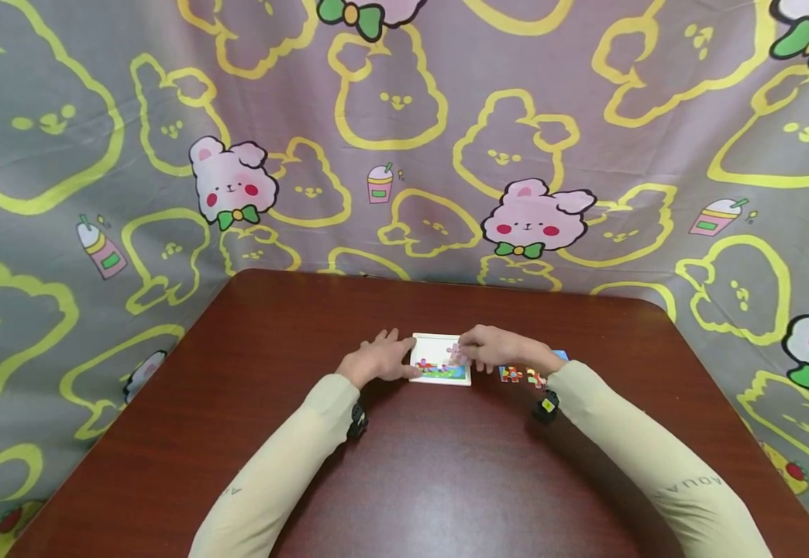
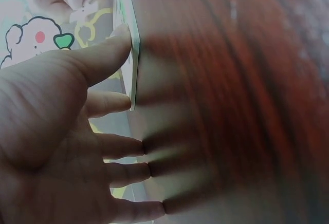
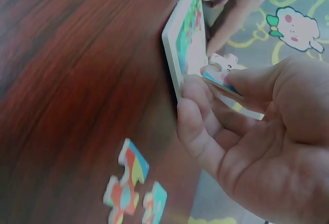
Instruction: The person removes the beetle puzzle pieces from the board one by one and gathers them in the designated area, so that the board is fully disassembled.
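Observation:
A small white-rimmed jigsaw puzzle tray (image 1: 441, 383) lies on the table, with colourful pieces fitted along its near side and a pale bare area behind them. My left hand (image 1: 379, 360) is at the tray's left edge. In the left wrist view its thumb and index finger touch the tray's rim (image 2: 134, 54), while the other fingers stretch straight down to the tabletop. Over the tray's right side, my right hand (image 1: 491, 346) pinches a puzzle piece (image 3: 222, 70) between thumb and fingers. That piece is pale pink with a small face and a blue edge, and is tilted above the tray.
Several loose puzzle pieces (image 3: 126, 183), red, yellow and blue, lie on the table to the right of the tray, partly under my right forearm. The brown wooden table (image 1: 418, 465) ends at a patterned cloth (image 1: 432, 170) behind it.

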Available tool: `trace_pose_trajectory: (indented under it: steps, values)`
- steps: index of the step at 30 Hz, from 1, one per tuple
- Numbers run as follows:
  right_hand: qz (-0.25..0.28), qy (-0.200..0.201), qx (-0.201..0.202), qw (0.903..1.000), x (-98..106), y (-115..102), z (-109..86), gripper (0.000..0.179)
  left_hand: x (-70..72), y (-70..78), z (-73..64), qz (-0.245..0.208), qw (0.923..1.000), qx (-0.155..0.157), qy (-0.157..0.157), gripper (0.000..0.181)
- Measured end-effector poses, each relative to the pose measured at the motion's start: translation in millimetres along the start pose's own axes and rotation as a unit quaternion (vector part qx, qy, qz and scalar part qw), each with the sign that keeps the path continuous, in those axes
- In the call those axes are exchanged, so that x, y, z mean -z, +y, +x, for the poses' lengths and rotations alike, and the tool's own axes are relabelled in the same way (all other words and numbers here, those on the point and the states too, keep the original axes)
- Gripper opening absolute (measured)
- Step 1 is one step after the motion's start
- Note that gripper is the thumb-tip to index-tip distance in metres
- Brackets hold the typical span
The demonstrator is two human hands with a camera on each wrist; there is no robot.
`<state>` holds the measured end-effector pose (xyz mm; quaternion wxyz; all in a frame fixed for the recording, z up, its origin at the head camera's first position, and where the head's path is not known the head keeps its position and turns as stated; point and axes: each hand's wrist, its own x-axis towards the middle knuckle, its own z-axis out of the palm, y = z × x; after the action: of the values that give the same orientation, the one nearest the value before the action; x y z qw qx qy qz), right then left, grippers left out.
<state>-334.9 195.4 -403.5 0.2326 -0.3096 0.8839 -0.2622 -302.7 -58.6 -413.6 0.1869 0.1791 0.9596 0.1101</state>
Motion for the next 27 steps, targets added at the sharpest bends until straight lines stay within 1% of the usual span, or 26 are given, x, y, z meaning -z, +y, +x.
trace_pose_trajectory:
  steps: [6,10,20,27]
  values:
    - [0.021,0.0,-0.011,0.9997,8.4,8.0,-12.1,0.025,0.4,-0.4,0.3,0.002,1.0,0.0,-0.001,0.073]
    - [0.029,0.005,-0.009,0.9995,15.1,12.1,-22.7,0.025,0.2,-0.4,0.7,0.004,1.0,0.0,-0.002,0.073]
    - [0.026,0.006,-0.006,0.9996,30.7,24.4,-46.9,0.024,-0.6,-2.5,1.0,0.0,1.0,0.003,-0.002,0.073]
    - [0.029,0.024,-0.009,0.9992,36.8,32.5,-62.2,0.022,0.6,-1.6,-0.4,-0.007,1.0,0.001,-0.004,0.074]
